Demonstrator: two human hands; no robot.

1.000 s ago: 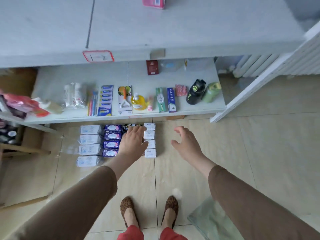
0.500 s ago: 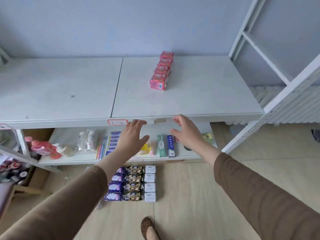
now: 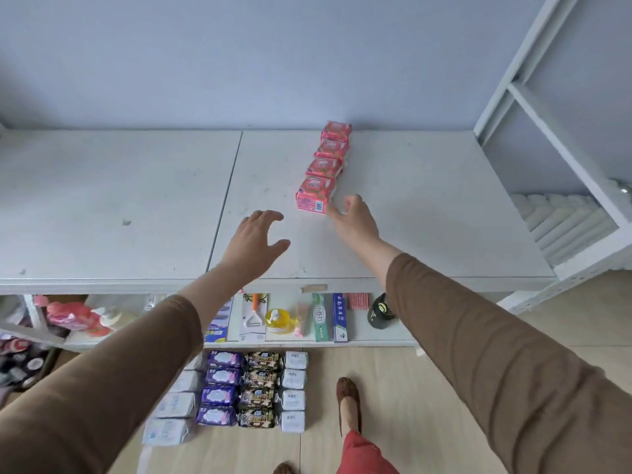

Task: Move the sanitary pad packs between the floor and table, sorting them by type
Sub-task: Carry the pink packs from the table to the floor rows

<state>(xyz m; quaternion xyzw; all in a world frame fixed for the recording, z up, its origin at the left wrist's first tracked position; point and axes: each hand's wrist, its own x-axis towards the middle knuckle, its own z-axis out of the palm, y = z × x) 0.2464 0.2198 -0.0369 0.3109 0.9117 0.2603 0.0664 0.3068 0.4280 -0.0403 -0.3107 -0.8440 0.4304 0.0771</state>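
Pink packs on table now targeted; both hands up from floor rows. Right hand at nearest pack's 5 o'clock corner, fingers apart; left hand spread, empty, at its 8 o'clock. Pickup likely next.

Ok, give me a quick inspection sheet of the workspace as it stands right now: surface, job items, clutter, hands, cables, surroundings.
Surface: white table top, mostly bare, a few scuff marks.
Job's things: four red packs in a row on the table; on the floor, columns of pale packs, purple packs, dark patterned packs and white packs.
Clutter: lower shelf holds toothpaste boxes, a yellow bottle, a peeler and a dark bottle.
Grips: left hand open above the table, holding nothing; right hand open, fingertips at the nearest red pack's corner.
Cables: nothing seen.
Surroundings: blue wall, white rack on the right, tiled floor.
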